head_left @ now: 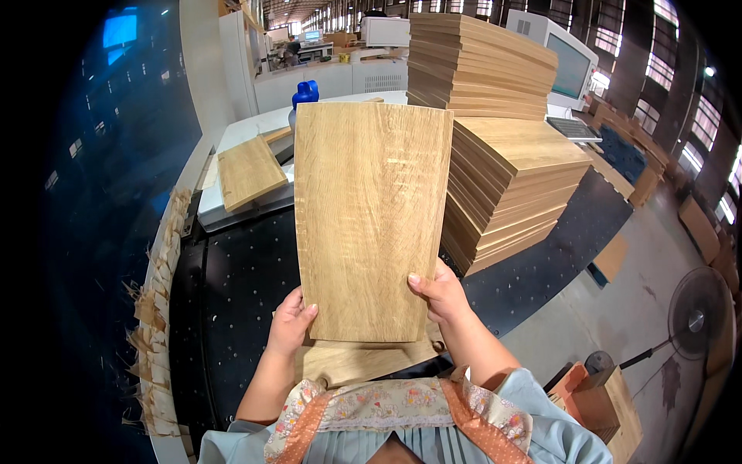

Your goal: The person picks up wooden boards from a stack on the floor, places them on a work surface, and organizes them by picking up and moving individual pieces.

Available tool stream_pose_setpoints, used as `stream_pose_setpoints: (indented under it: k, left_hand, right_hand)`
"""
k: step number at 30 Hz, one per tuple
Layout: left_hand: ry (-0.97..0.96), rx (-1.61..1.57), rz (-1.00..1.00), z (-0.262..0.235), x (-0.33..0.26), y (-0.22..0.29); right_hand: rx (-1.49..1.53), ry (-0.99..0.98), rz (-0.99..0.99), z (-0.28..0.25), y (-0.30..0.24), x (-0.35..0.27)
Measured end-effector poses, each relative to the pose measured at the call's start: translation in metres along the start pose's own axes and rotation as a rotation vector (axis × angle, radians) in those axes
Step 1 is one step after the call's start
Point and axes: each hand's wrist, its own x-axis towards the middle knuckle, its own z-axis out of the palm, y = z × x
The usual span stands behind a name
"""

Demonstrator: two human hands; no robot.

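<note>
A rectangular wood-grain board (372, 220) is held up in front of me, its broad face toward me. My left hand (291, 321) grips its lower left edge, thumb on the face. My right hand (438, 290) holds the right edge somewhat higher, thumb also on the face; the fingers of both hands are partly hidden behind the board. Below it, close to my body, lies another wood-grain board (363, 362), mostly covered by the held one. To the right stands a stack of similar boards (518, 170), with a taller stack (479, 66) behind it.
A black table (239, 286) dotted with small holes lies under the boards. A loose board (251, 172) rests on a white surface at the left, near a blue-capped bottle (305, 93). At the right are a monitor (568, 66), a keyboard (573, 129) and a fan (699, 313).
</note>
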Motion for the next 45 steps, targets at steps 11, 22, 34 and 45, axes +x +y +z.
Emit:
stream_pose_setpoints:
  k: [11,22,34,45]
  left_hand:
    - [-0.114,-0.333,0.178,0.08,0.018,0.028]
    - [0.143,-0.583,-0.034,0.06,-0.006,-0.006]
    - [-0.101,-0.568,0.015,0.052,0.002,-0.008]
    - [-0.01,-0.789,0.001,0.044,-0.002,-0.012]
  right_hand:
    - [-1.477,-0.156,-0.995,0.057,-0.01,0.013]
    - [-1.656,-0.401,-0.862,0.059,0.015,-0.005]
    - [-1.699,-0.384,-0.73,0.052,0.01,-0.003]
    - [-1.714,-0.411,-0.7,0.062,0.023,-0.005]
